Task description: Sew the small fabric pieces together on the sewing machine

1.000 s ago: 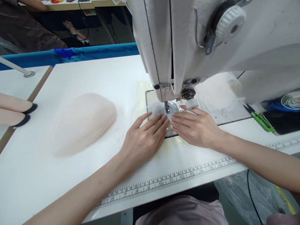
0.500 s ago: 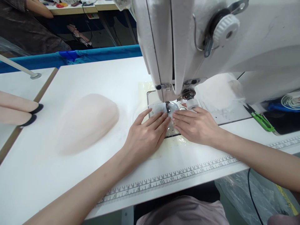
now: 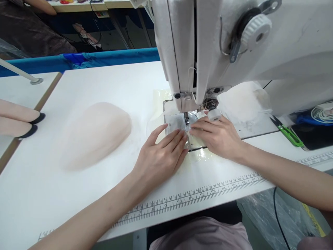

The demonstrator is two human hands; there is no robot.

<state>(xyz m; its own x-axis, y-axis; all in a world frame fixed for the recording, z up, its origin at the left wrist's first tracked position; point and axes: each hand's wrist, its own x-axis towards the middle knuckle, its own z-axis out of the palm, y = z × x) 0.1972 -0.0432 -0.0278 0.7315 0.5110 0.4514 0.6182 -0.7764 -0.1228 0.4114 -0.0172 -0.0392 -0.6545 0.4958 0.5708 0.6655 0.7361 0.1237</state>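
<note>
My left hand point(image 3: 158, 156) lies flat, fingers stretched out, pressing a small sheer white piece of fabric point(image 3: 174, 124) onto the metal needle plate point(image 3: 194, 143). My right hand point(image 3: 221, 137) lies flat beside it on the right, its fingertips pressed on the same fabric just in front of the presser foot point(image 3: 186, 119). The needle and foot of the white sewing machine point(image 3: 234, 45) stand directly behind my fingertips. Both hands meet almost fingertip to fingertip.
A pile of pale pink sheer fabric point(image 3: 95, 133) lies to the left on the white table point(image 3: 78, 194). More pale fabric point(image 3: 241, 100) sits behind the machine. Green-handled thread snips point(image 3: 287, 132) lie at the right. A printed ruler point(image 3: 208, 194) runs along the front edge.
My right hand's fingers have drawn a little closer to the presser foot and my left hand has slid slightly back toward me; the fabric piece has shifted under the foot.
</note>
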